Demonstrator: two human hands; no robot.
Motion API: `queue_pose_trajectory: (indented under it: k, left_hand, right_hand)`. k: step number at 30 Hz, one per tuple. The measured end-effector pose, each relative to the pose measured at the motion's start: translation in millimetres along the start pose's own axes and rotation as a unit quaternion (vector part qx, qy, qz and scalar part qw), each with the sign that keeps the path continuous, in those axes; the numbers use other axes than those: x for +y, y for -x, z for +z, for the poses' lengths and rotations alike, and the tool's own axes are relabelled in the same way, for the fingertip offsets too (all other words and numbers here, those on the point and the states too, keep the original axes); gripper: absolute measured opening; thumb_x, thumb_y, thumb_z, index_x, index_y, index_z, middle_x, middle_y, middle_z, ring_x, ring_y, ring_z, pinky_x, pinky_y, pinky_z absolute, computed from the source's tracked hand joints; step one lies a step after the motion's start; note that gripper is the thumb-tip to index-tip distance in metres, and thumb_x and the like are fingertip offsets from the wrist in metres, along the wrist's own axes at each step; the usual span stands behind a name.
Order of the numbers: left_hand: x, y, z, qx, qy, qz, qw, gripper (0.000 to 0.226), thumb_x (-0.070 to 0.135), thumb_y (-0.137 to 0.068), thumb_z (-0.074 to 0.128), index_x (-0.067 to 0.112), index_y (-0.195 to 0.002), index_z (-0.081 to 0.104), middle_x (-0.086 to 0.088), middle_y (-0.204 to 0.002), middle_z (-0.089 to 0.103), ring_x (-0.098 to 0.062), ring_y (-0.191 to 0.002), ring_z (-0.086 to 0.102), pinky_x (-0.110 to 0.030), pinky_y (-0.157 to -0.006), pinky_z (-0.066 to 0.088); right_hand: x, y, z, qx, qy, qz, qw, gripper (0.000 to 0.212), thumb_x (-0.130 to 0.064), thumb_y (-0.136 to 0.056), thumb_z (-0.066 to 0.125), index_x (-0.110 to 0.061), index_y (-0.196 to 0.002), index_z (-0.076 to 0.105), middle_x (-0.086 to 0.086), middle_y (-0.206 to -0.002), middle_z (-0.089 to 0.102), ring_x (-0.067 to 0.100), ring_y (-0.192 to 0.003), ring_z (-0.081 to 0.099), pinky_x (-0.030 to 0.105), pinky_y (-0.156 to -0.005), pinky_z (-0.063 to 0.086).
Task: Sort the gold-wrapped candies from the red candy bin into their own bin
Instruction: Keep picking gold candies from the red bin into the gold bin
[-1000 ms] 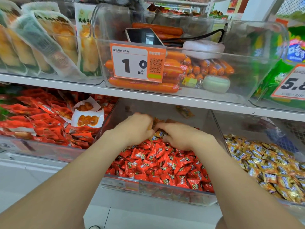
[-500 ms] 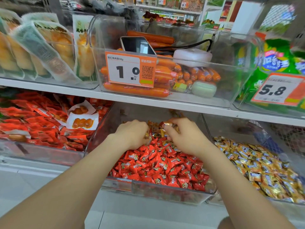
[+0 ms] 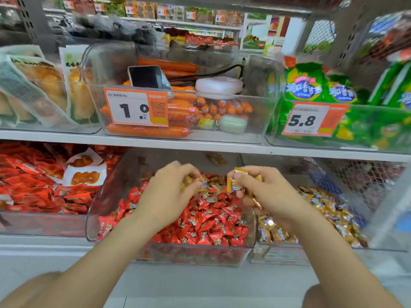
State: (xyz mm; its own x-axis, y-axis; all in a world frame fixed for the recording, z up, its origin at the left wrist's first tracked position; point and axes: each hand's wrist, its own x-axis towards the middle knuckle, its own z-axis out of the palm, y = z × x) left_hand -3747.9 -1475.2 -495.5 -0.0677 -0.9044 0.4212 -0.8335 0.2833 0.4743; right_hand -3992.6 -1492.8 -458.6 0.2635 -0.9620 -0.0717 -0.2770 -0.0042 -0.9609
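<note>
Gold-wrapped candies [image 3: 234, 185] in both hands, above the far end of the red candy bin [image 3: 104, 203].
Left hand [image 3: 169, 194]: fingers curled, pinching a few gold pieces at the fingertips, over the red candies [image 3: 211, 225]. Right hand [image 3: 269, 196]: clenched round several gold pieces, one sticking up past the thumb; it sits over the bin's right wall. More gold wrappers lie mixed among the reds at the far end, between the hands. Gold candy bin [image 3: 382, 221] just right of the red one, holding a gold pile [image 3: 329, 210]. Shelf [image 3: 200, 147] above: sausage bin [image 3: 255, 130] with a phone [image 3: 146, 76] on top and a 1.0 price tag [image 3: 135, 108].
</note>
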Motion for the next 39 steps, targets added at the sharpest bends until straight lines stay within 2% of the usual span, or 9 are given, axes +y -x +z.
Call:
queue_pose_trajectory:
  k: [5,9,12,15,19,22,25,31,39]
  left_hand:
    - [67,25,21,-0.048,0.115,0.024,0.992,0.009,0.047,-0.094,0.071,0.042,-0.101,0.071,0.016,-0.09,0.062,-0.002,-0.088,0.058,-0.016,-0.078,0.04]
    - [125,20,48,-0.062,0.15,0.061,0.985,0.008,0.045,-0.094,0.072,0.04,-0.1,0.07,0.016,-0.088,0.059,0.001,-0.087,0.055,-0.013,-0.077,0.037]
    - [159,4,81,-0.078,0.114,0.08,0.987,0.012,0.047,-0.095,0.07,0.039,-0.105,0.069,0.019,-0.089,0.051,0.002,-0.085,0.051,-0.012,-0.081,0.037]
    - [181,-19,115,-0.09,0.06,0.061,0.992,0.015,0.046,-0.098,0.065,0.035,-0.109,0.066,0.009,-0.101,0.053,-0.019,-0.099,0.06,-0.036,-0.091,0.05]
    - [182,-51,154,-0.146,0.01,0.031,0.989,0.022,0.045,-0.097,0.068,0.028,-0.11,0.063,0.001,-0.112,0.047,-0.031,-0.105,0.062,-0.042,-0.09,0.052]
    - [174,-61,167,-0.268,-0.114,0.05,0.955,0.063,0.071,-0.091,0.061,0.028,-0.136,0.054,-0.005,-0.137,0.046,-0.041,-0.123,0.053,-0.054,-0.105,0.044]
    - [172,-53,157,-0.237,-0.265,0.121,0.927,0.067,0.073,-0.099,0.04,0.025,-0.145,0.049,-0.007,-0.147,0.049,-0.044,-0.13,0.046,-0.057,-0.108,0.035]
    - [118,-11,82,-0.033,-0.095,0.176,0.979,0.025,0.035,-0.105,0.037,0.027,-0.102,0.061,0.009,-0.094,0.06,-0.02,-0.094,0.051,-0.042,-0.083,0.044]
    - [-11,-8,19,-0.059,-0.022,-0.013,0.998,0.029,0.004,-0.094,0.06,0.027,-0.102,0.076,0.015,-0.102,0.07,0.002,-0.085,0.06,-0.024,-0.09,0.047]
  right_hand:
    - [58,1,-79,0.229,0.321,-0.023,0.919,0.016,-0.034,-0.094,0.063,-0.029,-0.104,0.074,-0.003,-0.081,0.073,0.024,-0.077,0.071,0.038,-0.071,0.058]
    - [106,6,-122,0.076,0.534,0.032,0.842,0.056,-0.061,-0.095,0.052,-0.04,-0.148,0.05,0.004,-0.125,0.055,0.032,-0.124,0.049,0.041,-0.102,0.042]
    - [126,12,-143,0.065,0.495,0.007,0.867,0.067,-0.071,-0.09,0.043,-0.043,-0.15,0.049,0.002,-0.125,0.056,0.029,-0.13,0.047,0.042,-0.107,0.041]
    - [127,19,-148,0.095,0.446,-0.05,0.889,0.051,-0.055,-0.099,0.054,-0.036,-0.146,0.057,-0.001,-0.122,0.061,0.023,-0.125,0.053,0.036,-0.103,0.044]
    - [110,28,-146,0.206,0.357,-0.059,0.909,0.039,-0.023,-0.096,0.062,-0.022,-0.135,0.07,0.003,-0.126,0.071,0.023,-0.113,0.066,0.032,-0.098,0.047]
    - [104,29,-142,0.247,0.305,-0.021,0.919,0.028,-0.011,-0.094,0.062,-0.019,-0.116,0.078,-0.001,-0.102,0.078,0.016,-0.087,0.07,0.028,-0.081,0.051]
    - [92,32,-135,0.272,0.277,-0.026,0.921,0.024,-0.011,-0.093,0.062,-0.02,-0.106,0.079,-0.004,-0.093,0.076,0.012,-0.086,0.069,0.03,-0.084,0.056]
    - [53,35,-85,0.22,0.246,-0.105,0.938,0.025,-0.01,-0.092,0.061,-0.03,-0.089,0.076,-0.013,-0.071,0.072,-0.002,-0.069,0.065,0.008,-0.06,0.046]
    - [33,-5,6,0.071,0.379,-0.23,0.893,0.026,-0.01,-0.095,0.061,-0.025,-0.11,0.077,-0.007,-0.108,0.073,0.012,-0.098,0.066,0.033,-0.095,0.052]
